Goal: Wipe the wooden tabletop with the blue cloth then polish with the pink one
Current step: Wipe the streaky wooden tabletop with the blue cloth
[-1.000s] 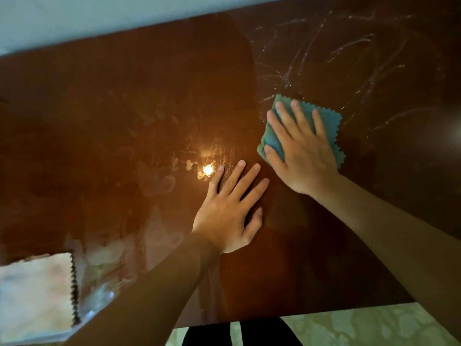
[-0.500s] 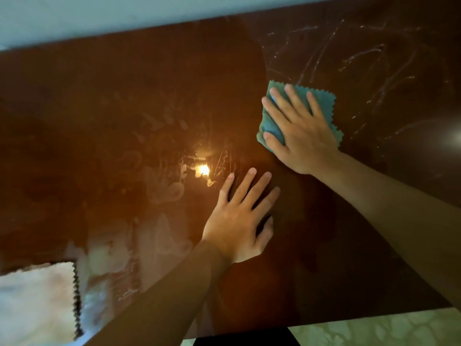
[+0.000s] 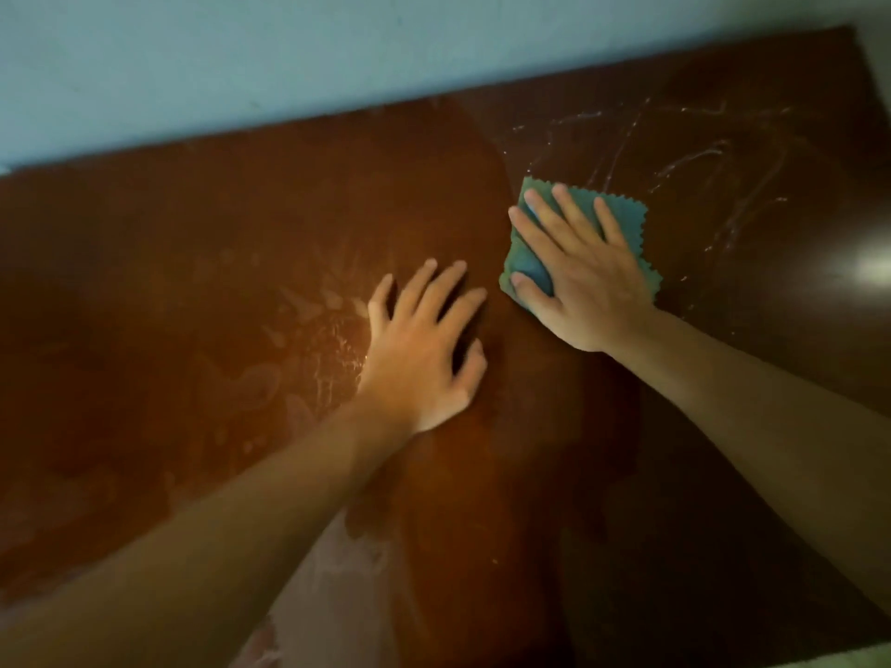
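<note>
The glossy dark-brown wooden tabletop (image 3: 193,291) fills the view. A folded blue cloth (image 3: 525,267) with zigzag edges lies flat on it, right of centre. My right hand (image 3: 578,277) presses down on the cloth with fingers spread, covering most of it. Just left of the cloth, my left hand (image 3: 424,354) rests palm-down on the bare wood, fingers apart, holding nothing. Wet streaks mark the wood beyond and to the right of the cloth. The pink cloth is out of view.
A pale blue wall (image 3: 289,55) runs along the table's far edge. Smudges and damp patches (image 3: 270,378) show on the wood left of my left hand. A bright reflection (image 3: 868,270) sits at the right edge. A sliver of pale floor (image 3: 858,662) shows bottom right.
The view has tilted up toward the wall, and the pink cloth at the lower left has left the frame. My right hand has pushed the blue cloth farther from me. The lamp glare by my left hand is gone.
</note>
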